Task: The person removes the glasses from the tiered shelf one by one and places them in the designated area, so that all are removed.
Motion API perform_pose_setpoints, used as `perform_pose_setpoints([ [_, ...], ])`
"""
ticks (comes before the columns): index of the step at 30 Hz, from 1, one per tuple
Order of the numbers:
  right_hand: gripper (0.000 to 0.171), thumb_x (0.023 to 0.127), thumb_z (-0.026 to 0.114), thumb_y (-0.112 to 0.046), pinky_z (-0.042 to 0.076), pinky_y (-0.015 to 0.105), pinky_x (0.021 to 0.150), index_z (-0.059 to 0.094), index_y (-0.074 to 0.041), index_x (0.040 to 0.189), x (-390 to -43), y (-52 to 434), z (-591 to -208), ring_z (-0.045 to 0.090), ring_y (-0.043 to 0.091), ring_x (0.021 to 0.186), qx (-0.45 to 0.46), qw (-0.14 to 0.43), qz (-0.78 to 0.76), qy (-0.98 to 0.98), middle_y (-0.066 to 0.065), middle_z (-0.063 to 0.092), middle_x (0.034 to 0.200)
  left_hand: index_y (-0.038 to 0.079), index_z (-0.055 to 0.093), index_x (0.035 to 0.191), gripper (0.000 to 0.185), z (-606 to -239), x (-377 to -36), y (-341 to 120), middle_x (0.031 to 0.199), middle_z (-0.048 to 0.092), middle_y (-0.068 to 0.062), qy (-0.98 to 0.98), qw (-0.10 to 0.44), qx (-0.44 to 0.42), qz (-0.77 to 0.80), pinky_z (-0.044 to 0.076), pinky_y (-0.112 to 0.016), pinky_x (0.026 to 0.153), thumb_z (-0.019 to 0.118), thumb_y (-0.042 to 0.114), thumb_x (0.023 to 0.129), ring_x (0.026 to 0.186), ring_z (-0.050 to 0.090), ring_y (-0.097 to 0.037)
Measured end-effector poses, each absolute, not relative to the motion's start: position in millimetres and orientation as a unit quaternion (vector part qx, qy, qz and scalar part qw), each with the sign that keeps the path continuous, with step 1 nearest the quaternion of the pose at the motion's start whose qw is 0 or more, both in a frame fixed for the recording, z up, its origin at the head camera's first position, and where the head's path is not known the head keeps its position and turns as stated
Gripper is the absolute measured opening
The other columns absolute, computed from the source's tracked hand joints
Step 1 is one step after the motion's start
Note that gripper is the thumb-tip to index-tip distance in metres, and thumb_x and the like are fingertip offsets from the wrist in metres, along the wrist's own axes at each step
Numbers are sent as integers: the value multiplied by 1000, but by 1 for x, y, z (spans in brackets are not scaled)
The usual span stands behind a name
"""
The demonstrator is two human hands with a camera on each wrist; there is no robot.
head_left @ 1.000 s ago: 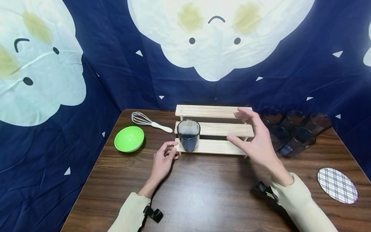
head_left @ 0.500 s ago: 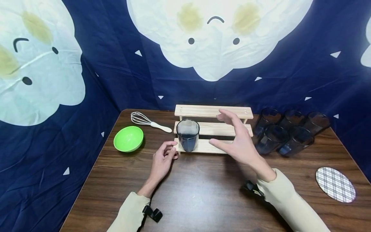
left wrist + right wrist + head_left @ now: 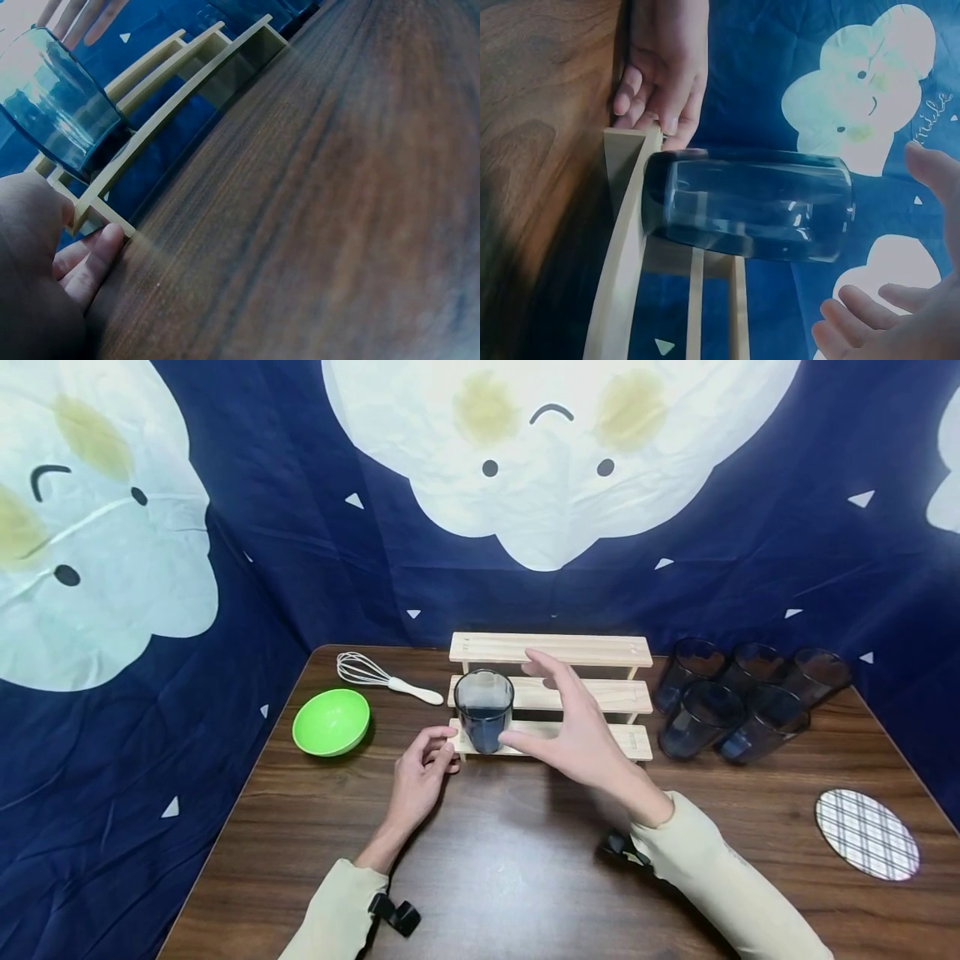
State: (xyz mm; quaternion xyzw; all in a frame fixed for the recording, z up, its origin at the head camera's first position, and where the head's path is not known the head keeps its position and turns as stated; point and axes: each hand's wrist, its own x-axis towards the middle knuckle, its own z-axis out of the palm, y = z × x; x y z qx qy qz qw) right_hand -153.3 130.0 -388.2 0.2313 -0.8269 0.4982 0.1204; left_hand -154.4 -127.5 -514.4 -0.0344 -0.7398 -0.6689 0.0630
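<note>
A smoky dark glass tumbler (image 3: pixel 483 708) stands upright at the left end of the lowest step of a three-tier wooden display rack (image 3: pixel 551 648). My left hand (image 3: pixel 418 777) holds that same end of the rack, its fingers curled about the shelf's corner near the leg (image 3: pixel 109 215). Just right of the tumbler, my right hand (image 3: pixel 581 735) hovers in front of the rack, thumb and fingers spread wide apart. In the right wrist view a gap shows between the right hand's fingers and the glass (image 3: pixel 757 206).
Several more dark tumblers (image 3: pixel 701 718) stand grouped right of the rack. A round plaid mat (image 3: pixel 867 834) lies near the table's right edge. On the left are a green bowl (image 3: pixel 331 722) and a white whisk (image 3: pixel 415 689). A blue patterned cloth (image 3: pixel 375 585) hangs behind the table.
My right hand has moved left along the front of the rack, from near the grouped tumblers to beside the single tumbler, fingers still spread. The left hand has kept its place at the rack's end.
</note>
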Motion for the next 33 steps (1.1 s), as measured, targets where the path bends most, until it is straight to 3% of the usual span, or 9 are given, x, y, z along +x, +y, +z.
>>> perform_pose_setpoints([
  [13,115,79,104,-21,51,55,125,37,-7,171,-174,111,-416,51,30,149,238,90,524,-813,20,53,162,-4,71,129,21,-514,-153,-128,113,76,-27,-739,62,-31,-670,73,-31,82,64,-4,109,97,76,-22],
  [19,120,78,104,-24,51,52,125,33,-11,174,-182,104,-424,50,28,151,241,73,528,-811,18,54,163,-4,71,129,21,-514,-152,-128,114,76,-27,-741,64,-30,-668,73,-30,81,65,-4,109,98,76,-25],
  [26,117,81,103,-28,43,58,130,34,-16,174,-186,98,-426,47,28,155,250,64,519,-815,11,49,170,-4,71,130,21,-513,-153,-128,115,76,-28,-739,66,-37,-669,73,-29,81,65,-2,110,99,76,-27],
  [33,103,85,99,-23,52,53,123,42,-19,171,-187,96,-431,60,27,141,263,73,525,-806,8,59,160,-4,70,130,21,-513,-153,-129,116,76,-27,-738,60,-38,-671,73,-30,83,64,-2,110,98,77,-24],
])
